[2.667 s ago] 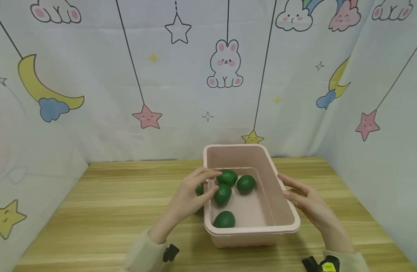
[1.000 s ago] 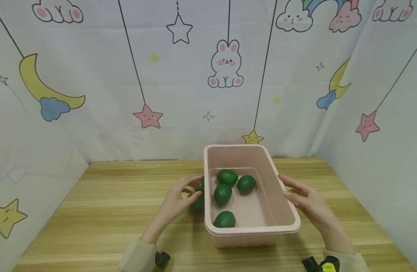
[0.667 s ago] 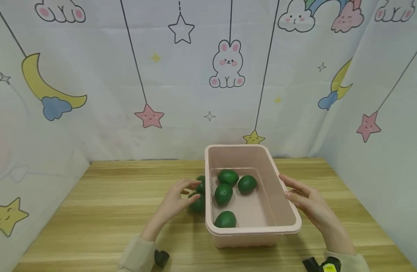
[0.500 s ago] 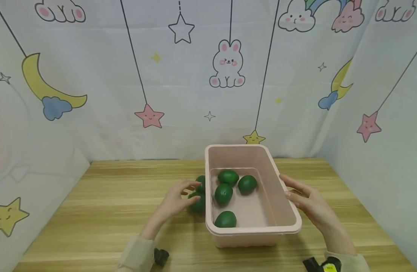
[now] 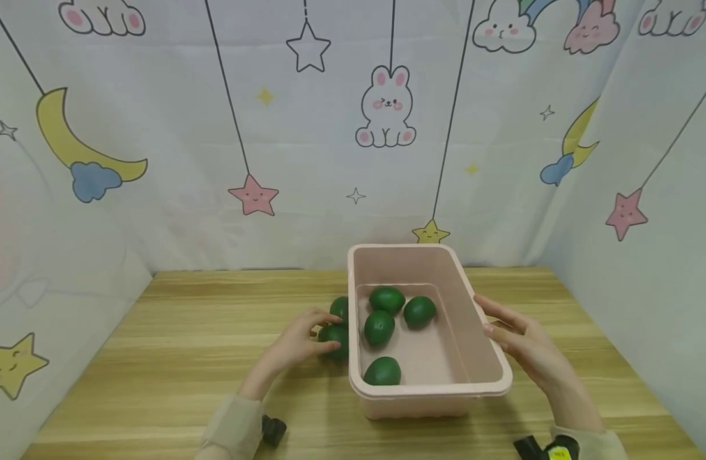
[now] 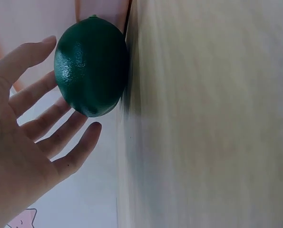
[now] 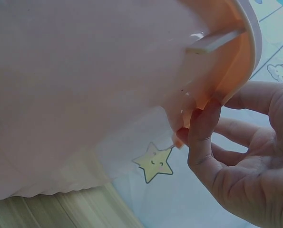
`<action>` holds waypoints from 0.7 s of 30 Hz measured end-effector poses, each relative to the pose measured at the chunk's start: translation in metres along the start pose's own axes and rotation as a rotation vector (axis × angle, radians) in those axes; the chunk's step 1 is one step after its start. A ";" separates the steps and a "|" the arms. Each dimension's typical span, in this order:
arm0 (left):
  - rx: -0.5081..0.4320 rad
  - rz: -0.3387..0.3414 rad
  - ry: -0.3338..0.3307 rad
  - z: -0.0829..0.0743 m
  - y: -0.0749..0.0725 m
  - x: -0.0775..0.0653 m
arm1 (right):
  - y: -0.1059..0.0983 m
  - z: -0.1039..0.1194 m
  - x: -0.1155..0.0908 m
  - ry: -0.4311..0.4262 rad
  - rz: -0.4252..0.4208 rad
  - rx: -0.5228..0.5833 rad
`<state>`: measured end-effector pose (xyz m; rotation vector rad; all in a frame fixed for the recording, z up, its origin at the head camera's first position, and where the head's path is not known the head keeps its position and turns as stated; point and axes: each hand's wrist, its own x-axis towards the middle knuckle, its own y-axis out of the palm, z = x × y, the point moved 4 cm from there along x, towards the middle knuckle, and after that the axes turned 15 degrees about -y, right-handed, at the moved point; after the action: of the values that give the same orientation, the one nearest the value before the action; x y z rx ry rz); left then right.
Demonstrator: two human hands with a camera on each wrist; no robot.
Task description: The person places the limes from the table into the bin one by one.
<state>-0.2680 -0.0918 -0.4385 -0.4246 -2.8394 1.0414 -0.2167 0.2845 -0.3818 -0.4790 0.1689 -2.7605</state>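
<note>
My left hand (image 5: 298,338) is at the left side of a pink plastic bin (image 5: 429,388), around the nearer of two dark green limes (image 5: 333,342) on the table. In the left wrist view that lime (image 6: 91,66) has the thumb tip right at its side and the loosely spread fingers (image 6: 79,147) behind and below it. The farther lime (image 5: 339,308) is partly hidden by the bin's wall. Inside the bin lie several more limes (image 5: 379,328). My right hand (image 5: 531,348) pinches the bin's right rim, its thumb and fingers curled at the edge (image 7: 236,90).
The bin stands on a wood-grain table (image 5: 214,332). A white curtain (image 5: 306,140) with printed stars, moons and rabbits closes off the back and both sides. Dark straps with small devices (image 5: 272,429) sit at both wrists.
My left hand has moved from over the bin's left rim out to the limes beside it, then lowered onto the nearer one. The right hand has stayed at the rim.
</note>
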 end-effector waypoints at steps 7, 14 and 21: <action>0.004 0.044 -0.021 0.002 0.003 0.000 | -0.001 0.000 0.000 0.004 0.000 -0.022; 0.004 0.081 -0.031 0.003 0.004 -0.002 | 0.000 0.000 0.000 -0.007 0.003 -0.016; 0.060 0.104 0.017 0.003 0.004 -0.002 | 0.000 0.000 0.000 -0.016 0.003 -0.008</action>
<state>-0.2655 -0.0920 -0.4434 -0.5787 -2.7893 1.1315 -0.2164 0.2850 -0.3816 -0.5025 0.1772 -2.7535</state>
